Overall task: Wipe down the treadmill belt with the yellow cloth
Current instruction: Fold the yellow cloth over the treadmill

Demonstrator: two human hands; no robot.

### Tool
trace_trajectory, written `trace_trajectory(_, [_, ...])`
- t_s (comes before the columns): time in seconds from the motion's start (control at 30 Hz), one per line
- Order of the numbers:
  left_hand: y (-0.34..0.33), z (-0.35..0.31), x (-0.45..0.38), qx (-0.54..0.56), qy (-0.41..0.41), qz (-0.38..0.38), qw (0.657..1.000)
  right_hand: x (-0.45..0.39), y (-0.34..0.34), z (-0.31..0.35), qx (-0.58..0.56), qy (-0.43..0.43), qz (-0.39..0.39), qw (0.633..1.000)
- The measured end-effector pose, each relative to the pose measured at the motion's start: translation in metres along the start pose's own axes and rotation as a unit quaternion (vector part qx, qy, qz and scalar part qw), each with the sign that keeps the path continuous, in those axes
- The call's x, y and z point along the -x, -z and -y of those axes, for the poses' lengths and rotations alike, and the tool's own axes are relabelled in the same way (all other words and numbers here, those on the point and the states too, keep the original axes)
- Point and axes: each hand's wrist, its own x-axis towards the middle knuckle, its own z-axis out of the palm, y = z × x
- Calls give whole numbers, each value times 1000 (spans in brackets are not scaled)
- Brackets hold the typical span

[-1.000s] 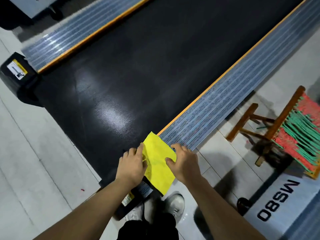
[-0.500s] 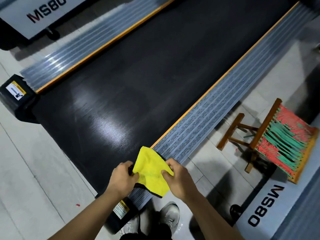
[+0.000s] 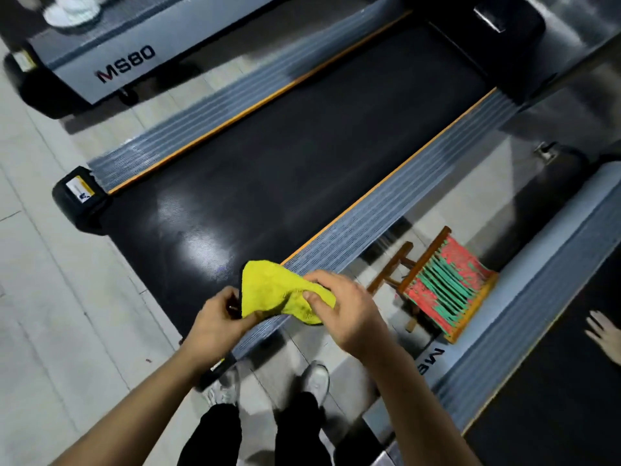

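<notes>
Yellow cloth (image 3: 274,290) is bunched between both hands: left hand (image 3: 220,317) pinches its corner, right hand (image 3: 342,311) grips the other side, now lifted off the treadmill belt (image 3: 268,169).

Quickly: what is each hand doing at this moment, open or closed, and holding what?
Left hand: closed, pinching the lower left corner of the yellow cloth.
Right hand: closed, gripping the cloth's right side.

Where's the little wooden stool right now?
The stool stands on the floor at the right of the head view, between the treadmill's right side rail and the next treadmill, just right of the right hand.
</notes>
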Motion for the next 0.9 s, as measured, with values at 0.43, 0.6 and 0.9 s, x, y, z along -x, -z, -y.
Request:
trace_trajectory(0.43, [-10, -140, 78, -66, -174, -86, 979, 2, 157, 90, 186, 112, 95, 972])
trace_trajectory(0.6, [6, -199, 65, -163, -246, -77, 952, -22, 193, 123, 225, 132, 114, 959])
trace_trajectory(0.9, [59, -236, 39, -58, -262, -70, 961, -95, 238, 142, 153, 73, 187, 968])
